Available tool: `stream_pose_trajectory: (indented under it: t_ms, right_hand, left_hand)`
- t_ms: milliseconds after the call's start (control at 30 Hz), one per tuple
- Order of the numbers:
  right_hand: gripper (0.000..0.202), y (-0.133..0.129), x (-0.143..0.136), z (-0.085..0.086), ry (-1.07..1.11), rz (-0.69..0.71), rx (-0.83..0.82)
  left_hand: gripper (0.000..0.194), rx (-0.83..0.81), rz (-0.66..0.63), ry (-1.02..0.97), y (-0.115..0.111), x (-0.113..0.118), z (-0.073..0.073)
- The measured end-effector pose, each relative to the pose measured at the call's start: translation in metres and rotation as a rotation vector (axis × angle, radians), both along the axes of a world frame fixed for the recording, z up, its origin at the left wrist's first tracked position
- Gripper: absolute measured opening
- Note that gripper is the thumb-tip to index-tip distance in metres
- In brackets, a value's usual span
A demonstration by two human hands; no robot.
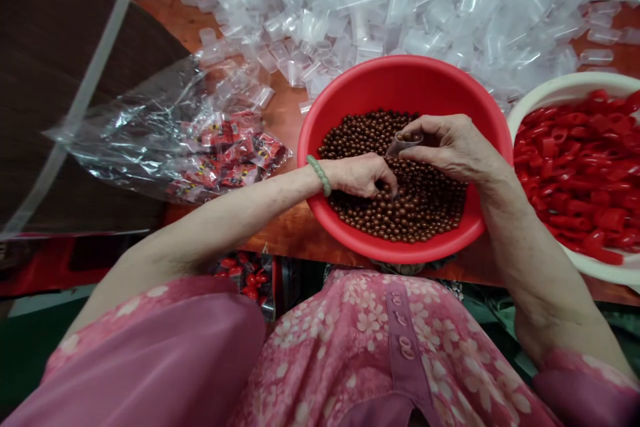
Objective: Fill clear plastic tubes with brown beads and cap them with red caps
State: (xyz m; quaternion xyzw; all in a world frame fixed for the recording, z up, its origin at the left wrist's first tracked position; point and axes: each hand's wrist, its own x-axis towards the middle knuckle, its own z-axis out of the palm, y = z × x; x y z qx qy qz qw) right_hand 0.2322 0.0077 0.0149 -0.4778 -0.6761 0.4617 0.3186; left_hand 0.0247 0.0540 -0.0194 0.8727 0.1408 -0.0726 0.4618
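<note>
A red basin (400, 77) holds a bed of small round brown balls (360, 127). My right hand (445, 140) pinches a clear plastic tube (401, 145) between thumb and fingers, tilted just above the balls, with a few brown balls showing at its mouth. Beside it, to the left and lower, my left hand (365, 177) is closed, fingers curled down at the balls. Something clear shows at its fingertips, too small to make out. A green bead bracelet (320, 175) circles the left wrist.
Many clear plastic tubes (360, 7) lie heaped behind the basin. A white basin (530, 97) of red plastic pieces (580, 173) stands at the right. On the left are a clear bag (145, 127) and small red packets (240, 150). A box of red items (250, 277) sits below the table edge.
</note>
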Motion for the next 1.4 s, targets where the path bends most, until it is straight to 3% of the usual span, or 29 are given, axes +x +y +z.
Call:
stream_pose_trajectory:
  t_ms: [100, 167, 300, 433, 667, 867, 1033, 1167, 1400]
  right_hand:
    - [0.023, 0.001, 0.001, -0.002, 0.003, -0.029, 0.023]
    - [0.026, 0.002, 0.001, -0.005, -0.002, -0.051, 0.05]
    - [0.035, 0.003, 0.0, -0.01, -0.045, -0.082, 0.118]
    - [0.03, 0.003, -0.003, -0.012, -0.126, -0.078, 0.153]
    - [0.023, 0.01, -0.003, -0.015, -0.426, -0.101, 0.097]
    - [0.029, 0.021, 0.0, -0.026, -0.665, -0.364, 0.02]
    - [0.035, 0.02, -0.006, -0.028, -0.931, -0.236, -0.006]
    - [0.036, 0.017, -0.011, -0.025, -0.997, -0.196, -0.021]
    - [0.036, -0.002, -0.021, 0.001, -1.169, -0.128, 0.117]
  left_hand:
    - [0.021, -0.423, 0.114, -0.164, 0.0, -0.004, 0.004]
    - [0.018, -0.605, 0.176, -0.205, -0.001, -0.009, 0.012]
    - [0.026, -0.774, 0.336, -0.329, -0.007, -0.019, 0.03]
    - [0.031, -0.874, 0.458, -0.483, -0.015, -0.022, 0.034]
    - [0.042, -0.995, 0.535, -0.576, -0.021, -0.024, 0.028]
    - [0.039, -1.017, 0.562, -0.617, -0.021, -0.026, 0.028]
    - [0.046, -1.043, 0.621, -0.611, -0.018, -0.027, 0.025]
    - [0.05, -1.039, 0.635, -0.592, -0.018, -0.027, 0.025]
    - [0.051, -1.035, 0.719, -0.6, -0.024, -0.03, 0.031]
